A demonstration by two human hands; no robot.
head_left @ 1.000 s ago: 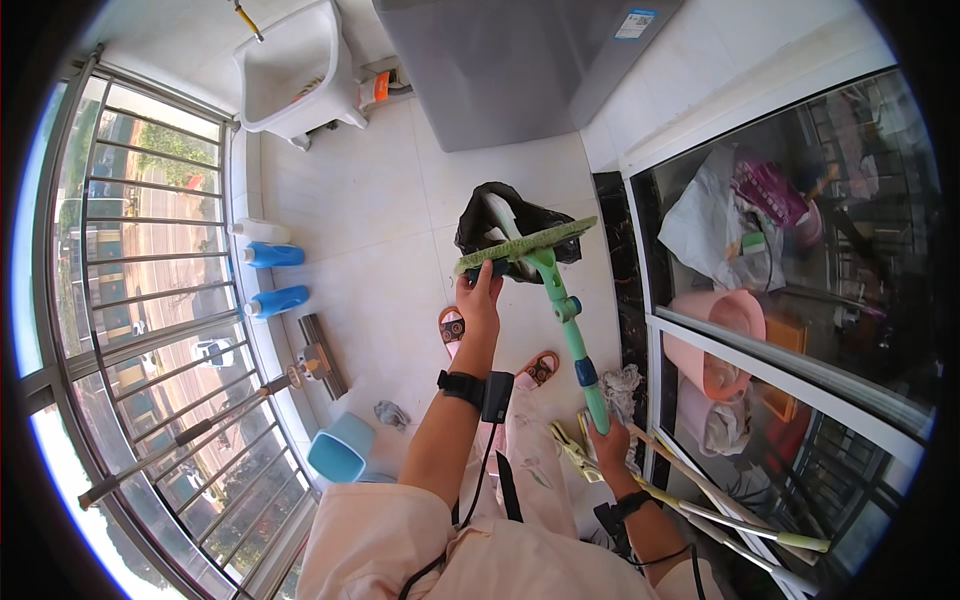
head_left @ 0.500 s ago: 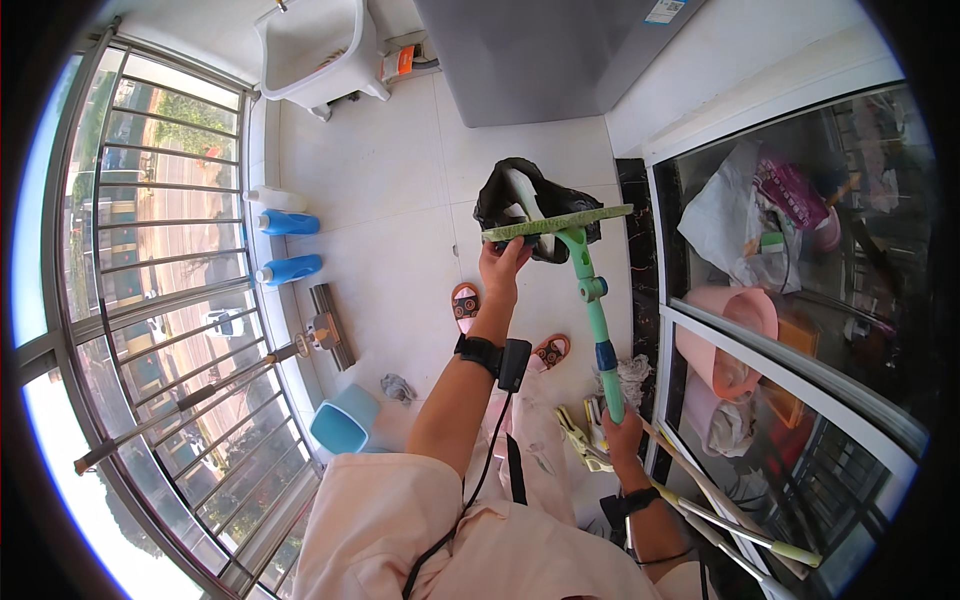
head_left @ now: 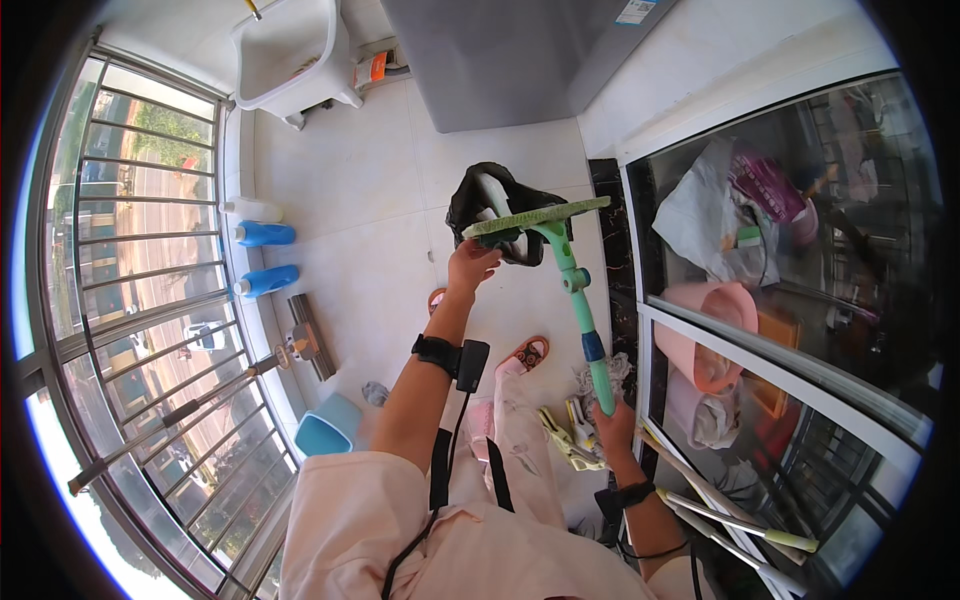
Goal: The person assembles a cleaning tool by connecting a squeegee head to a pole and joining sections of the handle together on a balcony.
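A green window squeegee (head_left: 583,300) with a long fuzzy pad across its head is held up before me. My right hand (head_left: 615,425) is wrapped round the lower end of its handle. By the pad's left end is my left hand (head_left: 472,268), fingers bent together beneath a dark bit at the pad's lower edge. Whether the fingers pinch that bit is too small to tell. Behind the pad, a black plastic bag (head_left: 465,203) gapes on the floor with white pieces inside. The pad hides part of the bag.
Blue bottles (head_left: 265,234) and a light blue bucket (head_left: 328,425) line the barred window at left. A long-handled mop (head_left: 310,338) leans there. Several poles (head_left: 735,515) stand by the glass door at right. A grey appliance (head_left: 490,65) and white sink (head_left: 290,65) are at the far end.
The view has shifted so that the room sits farther left. My left fingers have dropped slightly below the pad's edge. My right hand keeps its grip on the handle.
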